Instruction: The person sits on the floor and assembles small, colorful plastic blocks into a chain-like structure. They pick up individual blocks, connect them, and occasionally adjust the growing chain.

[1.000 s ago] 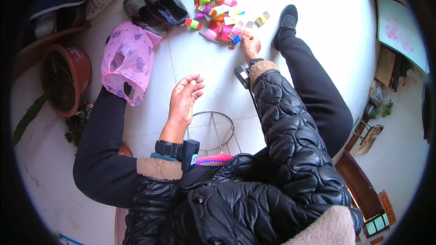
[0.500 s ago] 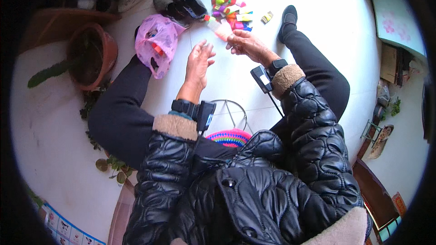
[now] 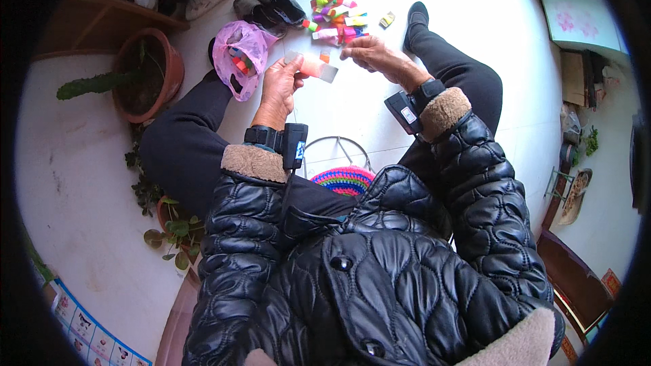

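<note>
Blur and overlap are hiding several parts

The left hand [image 3: 277, 89] is covering one end of a pale orange strip [image 3: 314, 66], and blur is softening the strip's outline. The right hand [image 3: 381, 59] is curling its fingers inward, leaving anything between the tips too small to tell. A pink plastic bag [image 3: 255, 42] is concealing the lower parts of the bright pieces [image 3: 241, 63] inside it and most of the left shoe [image 3: 212, 49]. In the colourful pile [image 3: 339, 20], pieces are overlapping, masking how many are lying there. The black jacket [image 3: 386, 278] is hiding much of the crocheted seat cover [image 3: 342, 179], while the view's edge is cutting off the wall chart [image 3: 85, 329].
</note>
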The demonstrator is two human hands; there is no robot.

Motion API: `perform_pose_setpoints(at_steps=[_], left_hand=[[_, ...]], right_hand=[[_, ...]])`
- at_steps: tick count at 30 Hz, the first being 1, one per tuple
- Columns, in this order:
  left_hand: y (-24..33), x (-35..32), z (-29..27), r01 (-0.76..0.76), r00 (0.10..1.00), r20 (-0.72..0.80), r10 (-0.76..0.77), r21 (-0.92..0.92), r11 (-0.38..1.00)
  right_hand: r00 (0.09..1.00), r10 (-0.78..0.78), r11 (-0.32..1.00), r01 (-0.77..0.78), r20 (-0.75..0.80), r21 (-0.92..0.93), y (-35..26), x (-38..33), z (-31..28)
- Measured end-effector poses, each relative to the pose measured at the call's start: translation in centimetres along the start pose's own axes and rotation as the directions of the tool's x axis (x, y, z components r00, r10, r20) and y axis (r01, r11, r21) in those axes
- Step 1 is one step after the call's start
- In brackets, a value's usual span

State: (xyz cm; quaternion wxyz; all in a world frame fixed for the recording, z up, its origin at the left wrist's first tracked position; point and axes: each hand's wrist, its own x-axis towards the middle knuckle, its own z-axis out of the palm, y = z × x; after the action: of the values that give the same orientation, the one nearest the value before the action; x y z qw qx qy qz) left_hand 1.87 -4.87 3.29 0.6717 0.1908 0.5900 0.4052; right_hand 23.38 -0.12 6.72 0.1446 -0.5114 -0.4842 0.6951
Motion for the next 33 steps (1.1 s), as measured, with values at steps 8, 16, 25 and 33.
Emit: perform_pose_setpoints(at_steps=[8, 16, 25, 33], left_hand=[[-0.1, -0.3, 1.0, -0.084, 0.994, -0.046, 0.094, 0.186, 0.979], [-0.7, 0.5, 0.3, -0.040, 0.990, -0.130, 0.055, 0.119, 0.992], [-0.7, 0.9, -0.5, 0.013, 0.978, -0.204, -0.041, -0.138, 0.990], [0.1, 1.2, -1.7, -0.043, 0.956, -0.290, -0.038, -0.266, 0.963]], right_hand=[[0.964, -0.237, 0.971, 0.235, -0.118, -0.029, -1.8, -1.3, 2.3], [0.901, -0.404, 0.908, 0.416, -0.157, 0.056, -2.8, -2.0, 2.5], [0.871, -0.411, 0.911, 0.381, -0.268, -0.158, -2.5, -1.4, -0.9], [0.774, -0.453, 0.877, 0.297, -0.442, -0.378, -1.7, -1.1, -2.4]])
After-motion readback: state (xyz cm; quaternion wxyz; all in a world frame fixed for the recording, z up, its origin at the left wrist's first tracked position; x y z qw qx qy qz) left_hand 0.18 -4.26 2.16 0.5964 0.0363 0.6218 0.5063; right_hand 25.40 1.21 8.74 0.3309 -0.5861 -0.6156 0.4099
